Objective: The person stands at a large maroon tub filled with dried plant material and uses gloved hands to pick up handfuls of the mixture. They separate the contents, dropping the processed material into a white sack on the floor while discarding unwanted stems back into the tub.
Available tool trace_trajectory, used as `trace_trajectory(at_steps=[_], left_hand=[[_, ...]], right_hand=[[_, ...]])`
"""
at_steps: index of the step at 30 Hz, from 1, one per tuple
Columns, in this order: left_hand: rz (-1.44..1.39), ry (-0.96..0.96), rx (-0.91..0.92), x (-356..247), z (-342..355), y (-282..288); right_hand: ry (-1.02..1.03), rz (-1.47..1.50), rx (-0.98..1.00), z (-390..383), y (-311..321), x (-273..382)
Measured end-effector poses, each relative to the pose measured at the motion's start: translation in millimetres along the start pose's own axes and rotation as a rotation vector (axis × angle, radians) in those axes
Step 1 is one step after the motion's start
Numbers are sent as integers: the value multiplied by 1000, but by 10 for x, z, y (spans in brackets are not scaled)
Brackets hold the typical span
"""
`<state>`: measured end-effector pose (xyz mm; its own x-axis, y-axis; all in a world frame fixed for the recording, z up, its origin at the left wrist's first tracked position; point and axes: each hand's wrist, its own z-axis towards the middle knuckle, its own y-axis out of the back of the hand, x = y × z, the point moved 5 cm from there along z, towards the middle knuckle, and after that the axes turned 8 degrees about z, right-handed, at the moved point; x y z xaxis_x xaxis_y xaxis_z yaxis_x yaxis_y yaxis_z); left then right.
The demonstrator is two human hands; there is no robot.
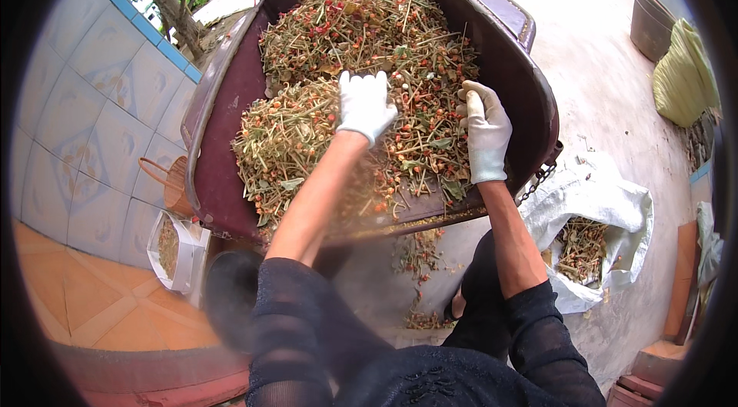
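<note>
A heap of dry plant stalks (369, 30) mixed with small orange and red fruits fills a maroon metal cart bed (231, 126). My left hand (365, 107), in a white glove, rests on the middle of the heap, knuckles up and fingers bent down out of sight. Whether it grips any stalks is hidden. At the heap's right side is my right hand (486, 130), gloved too, its soiled fingers curled in beside the cart wall. Anything inside that curl cannot be made out.
On the right lies an open white woven sack (626, 211) with stalks in it; a brown bucket (652, 23) and yellow-green sack (684, 76) stand beyond. Left are a wicker basket (177, 186), a white bag (184, 261) and a dark round stool (231, 299). Spilled stalks (419, 253) lie beneath the cart edge.
</note>
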<state>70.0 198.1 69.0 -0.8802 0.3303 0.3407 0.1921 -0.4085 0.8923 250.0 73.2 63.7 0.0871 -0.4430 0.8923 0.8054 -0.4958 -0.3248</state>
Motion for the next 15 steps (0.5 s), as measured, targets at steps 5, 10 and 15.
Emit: trace_trajectory(at_steps=[5, 10, 15], left_hand=[[103, -42, -89, 513, -148, 198], [106, 31, -203, 1183, -354, 449], [179, 121, -218, 1686, -524, 516]], right_hand=[[-2, -27, 42, 25, 45, -2], [-19, -66, 73, 13, 14, -36], [-25, -62, 98, -20, -31, -10]])
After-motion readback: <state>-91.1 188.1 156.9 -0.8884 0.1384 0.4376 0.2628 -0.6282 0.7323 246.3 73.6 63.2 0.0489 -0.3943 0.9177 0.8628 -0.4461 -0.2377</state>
